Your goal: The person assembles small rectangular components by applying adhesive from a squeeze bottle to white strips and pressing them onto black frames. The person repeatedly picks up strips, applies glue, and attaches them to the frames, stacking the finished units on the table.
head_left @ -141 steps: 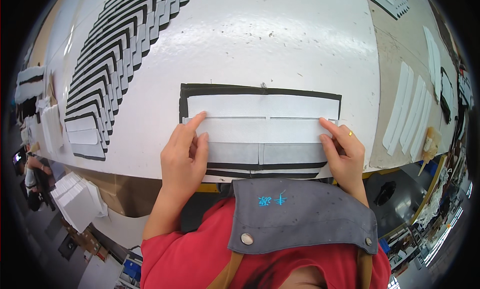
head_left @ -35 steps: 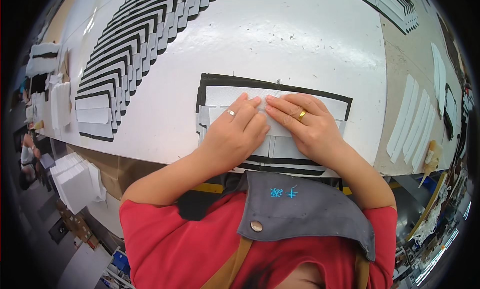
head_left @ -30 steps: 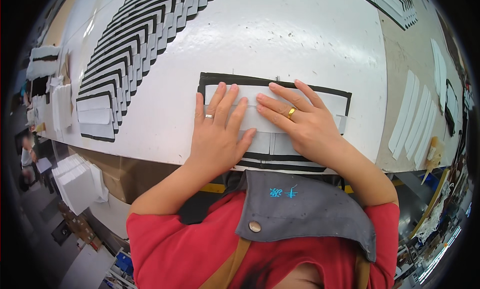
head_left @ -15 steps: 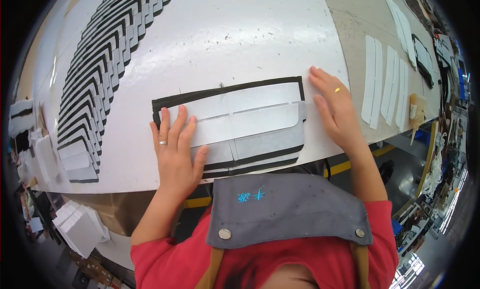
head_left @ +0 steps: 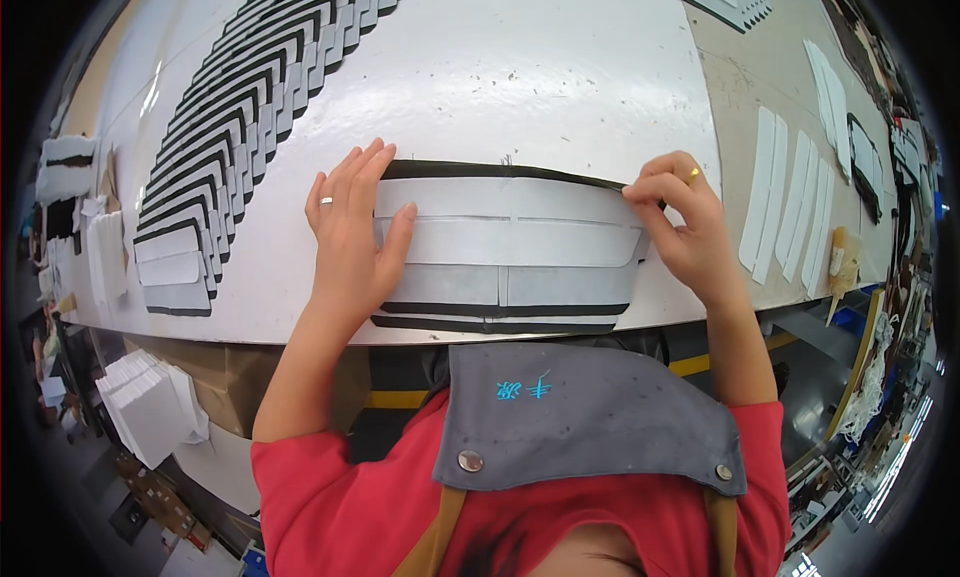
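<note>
A black panel [head_left: 480,169] lies flat on the white table [head_left: 520,77] near its front edge, covered with white and grey strips [head_left: 510,242] laid lengthwise. My left hand [head_left: 350,237] rests flat on the panel's left end, fingers spread, a ring on one finger. My right hand [head_left: 685,227] is at the panel's right end, fingers curled and pinching the end of the top white strip. A ring shows on that hand too.
A long overlapping row of black-and-white pieces [head_left: 220,127] runs along the table's left side. Several white strips [head_left: 790,202] lie on the brown board at the right. Stacks of white sheets [head_left: 145,407] sit below the table on the left.
Both hands slid apart from the panel's middle to its two ends. My right hand went from lying flat to pinching the right end of the top strip.
</note>
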`<state>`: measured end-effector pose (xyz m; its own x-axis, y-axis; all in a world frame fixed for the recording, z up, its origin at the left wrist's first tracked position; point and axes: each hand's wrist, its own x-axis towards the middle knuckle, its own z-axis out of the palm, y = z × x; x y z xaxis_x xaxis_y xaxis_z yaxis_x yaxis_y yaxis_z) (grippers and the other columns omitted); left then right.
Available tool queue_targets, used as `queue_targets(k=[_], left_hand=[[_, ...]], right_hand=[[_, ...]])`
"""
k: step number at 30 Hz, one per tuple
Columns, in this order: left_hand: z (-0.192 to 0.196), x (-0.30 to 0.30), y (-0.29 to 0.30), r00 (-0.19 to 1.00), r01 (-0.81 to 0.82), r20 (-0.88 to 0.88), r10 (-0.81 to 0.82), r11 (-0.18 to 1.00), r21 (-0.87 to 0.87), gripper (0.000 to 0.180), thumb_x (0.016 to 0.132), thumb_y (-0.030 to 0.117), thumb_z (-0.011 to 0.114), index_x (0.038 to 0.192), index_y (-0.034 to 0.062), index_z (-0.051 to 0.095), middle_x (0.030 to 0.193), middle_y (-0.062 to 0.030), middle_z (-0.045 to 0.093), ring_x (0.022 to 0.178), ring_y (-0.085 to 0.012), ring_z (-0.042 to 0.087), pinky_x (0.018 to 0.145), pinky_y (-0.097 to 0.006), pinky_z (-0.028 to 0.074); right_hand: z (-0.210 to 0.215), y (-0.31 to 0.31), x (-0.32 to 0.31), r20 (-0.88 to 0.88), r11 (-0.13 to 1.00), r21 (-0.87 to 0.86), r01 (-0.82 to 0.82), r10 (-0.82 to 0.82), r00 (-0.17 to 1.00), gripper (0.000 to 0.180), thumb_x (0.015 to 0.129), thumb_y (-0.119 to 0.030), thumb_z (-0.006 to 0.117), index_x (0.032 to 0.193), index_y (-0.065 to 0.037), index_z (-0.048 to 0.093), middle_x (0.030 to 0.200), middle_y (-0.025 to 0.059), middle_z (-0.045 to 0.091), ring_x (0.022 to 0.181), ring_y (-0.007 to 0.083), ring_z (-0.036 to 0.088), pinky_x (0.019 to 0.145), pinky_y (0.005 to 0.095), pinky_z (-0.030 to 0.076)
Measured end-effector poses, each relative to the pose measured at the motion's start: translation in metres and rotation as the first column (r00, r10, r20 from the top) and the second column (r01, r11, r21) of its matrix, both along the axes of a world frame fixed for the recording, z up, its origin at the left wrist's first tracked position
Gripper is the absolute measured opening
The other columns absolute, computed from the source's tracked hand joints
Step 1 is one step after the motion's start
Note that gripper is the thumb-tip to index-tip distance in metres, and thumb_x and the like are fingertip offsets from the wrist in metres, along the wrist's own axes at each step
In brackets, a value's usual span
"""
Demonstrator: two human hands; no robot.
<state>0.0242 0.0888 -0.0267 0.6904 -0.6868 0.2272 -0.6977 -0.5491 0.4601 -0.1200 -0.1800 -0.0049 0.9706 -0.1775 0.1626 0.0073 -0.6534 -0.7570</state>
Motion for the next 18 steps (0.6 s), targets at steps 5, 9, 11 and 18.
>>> queue_targets(k=[5,9,11,18], left_hand=[[0.005,0.006,-0.01,0.993,0.118,0.009,-0.119,0.99,0.071,0.04,0.08,0.009,0.059,0.119,0.0081,0.051,0.12,-0.0072,0.053,0.12,-0.0264,0.042,0.104,-0.042,0.019],[0.002,0.008,-0.018,0.987,0.156,0.04,-0.157,0.987,0.037,0.034,0.078,0.008,0.059,0.112,0.0088,0.057,0.111,-0.0057,0.056,0.112,-0.0245,0.045,0.099,-0.038,0.022],[0.001,0.009,-0.02,0.985,0.168,0.04,-0.169,0.985,0.029,0.03,0.078,0.008,0.059,0.108,0.0093,0.059,0.107,-0.0054,0.056,0.109,-0.0239,0.046,0.097,-0.038,0.023],[-0.003,0.013,-0.023,0.984,0.175,0.002,-0.175,0.983,0.063,0.023,0.078,0.007,0.059,0.1,0.011,0.061,0.102,-0.0044,0.055,0.105,-0.0227,0.044,0.093,-0.036,0.023]], right_hand=[[-0.008,0.001,-0.018,0.176,0.989,-0.142,0.048,-0.022,0.984,0.017,0.073,0.007,0.061,0.085,-0.004,0.062,0.085,0.0058,0.055,0.071,0.0174,0.052,0.057,0.0259,0.043],[-0.017,0.0,-0.022,0.267,0.936,-0.339,0.091,0.003,0.964,0.021,0.069,0.008,0.064,0.086,-0.005,0.063,0.088,0.0056,0.056,0.069,0.0177,0.052,0.056,0.0263,0.044],[-0.019,0.001,-0.022,0.264,0.918,-0.379,0.115,-0.012,0.964,0.022,0.069,0.006,0.065,0.088,-0.006,0.064,0.09,0.0056,0.057,0.071,0.0185,0.053,0.059,0.0268,0.044],[-0.017,0.019,-0.001,0.075,0.95,-0.307,0.055,-0.034,0.997,0.023,0.077,-0.012,0.064,0.1,-0.008,0.062,0.102,0.0058,0.058,0.095,0.0217,0.049,0.084,0.0338,0.037]])
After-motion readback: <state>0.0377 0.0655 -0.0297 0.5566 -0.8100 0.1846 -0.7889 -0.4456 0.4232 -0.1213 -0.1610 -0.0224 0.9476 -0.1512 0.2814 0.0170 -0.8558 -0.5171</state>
